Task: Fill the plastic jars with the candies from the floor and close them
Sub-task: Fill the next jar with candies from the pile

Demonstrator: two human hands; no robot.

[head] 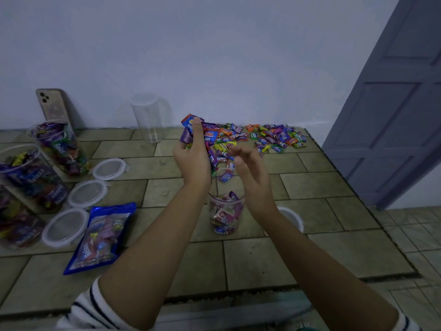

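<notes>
A clear plastic jar, partly filled with wrapped candies, stands on the floor between my forearms. Above it, my left hand grips a bunch of colourful candy wrappers. My right hand is beside it with fingers apart and nothing in it. One candy hangs in the air between the hands, over the jar. A pile of loose candies lies on the floor by the wall. An empty clear jar stands at the wall.
Three candy-filled open jars stand at the left, with three clear lids beside them. Another lid lies right of the near jar. A blue candy bag lies near-left. A phone leans on the wall; a door stands right.
</notes>
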